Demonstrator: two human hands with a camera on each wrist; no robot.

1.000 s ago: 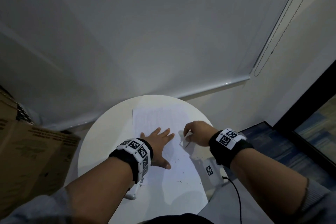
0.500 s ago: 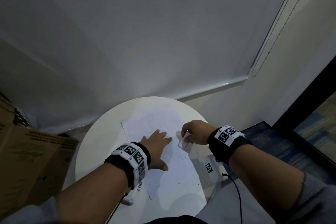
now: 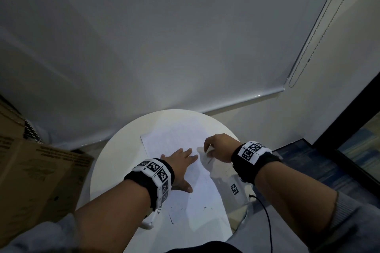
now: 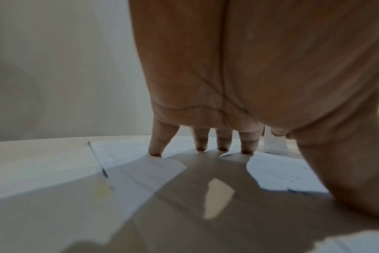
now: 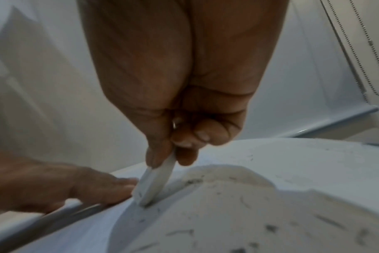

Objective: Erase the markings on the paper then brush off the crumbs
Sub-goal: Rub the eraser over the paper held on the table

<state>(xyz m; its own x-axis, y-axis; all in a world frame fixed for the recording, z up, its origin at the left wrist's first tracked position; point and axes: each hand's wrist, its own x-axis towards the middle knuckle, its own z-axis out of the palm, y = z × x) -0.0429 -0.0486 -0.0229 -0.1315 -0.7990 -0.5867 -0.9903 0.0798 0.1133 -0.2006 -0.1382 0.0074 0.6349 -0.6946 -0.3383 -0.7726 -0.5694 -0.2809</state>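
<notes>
Compared with half a second ago, the paper (image 3: pixel 174 144) has turned a little on the round white table (image 3: pixel 107 170), its upper left corner now sitting further toward the centre of the frame, and my left hand (image 3: pixel 181 162) has slid with it, fingers now nearly touching the eraser. Against the picture a full second back, the sheet sits more skewed. My left hand lies flat with fingers straight and spread, fingertips (image 4: pixel 155 152) pressing the paper down. My right hand (image 3: pixel 219 147) pinches a flat white eraser (image 5: pixel 154 183) between thumb and fingers, its lower edge set on the sheet just right of centre in the head view, beside my left fingertips. Dark eraser crumbs (image 5: pixel 270 227) lie scattered over the paper and table in the lower right of the right wrist view, and a few short dark marks (image 3: pixel 172 219) remain near the bottom edge of the sheet. Both wrists wear black bands with square black-and-white coded tags (image 3: pixel 249 151); another such tag (image 3: pixel 234 189) lies on the table at lower right. The cardboard box (image 3: pixel 37 174) at the left edge bears dark printing, too blurred to read. The faint print on the paper cannot be read either
</notes>
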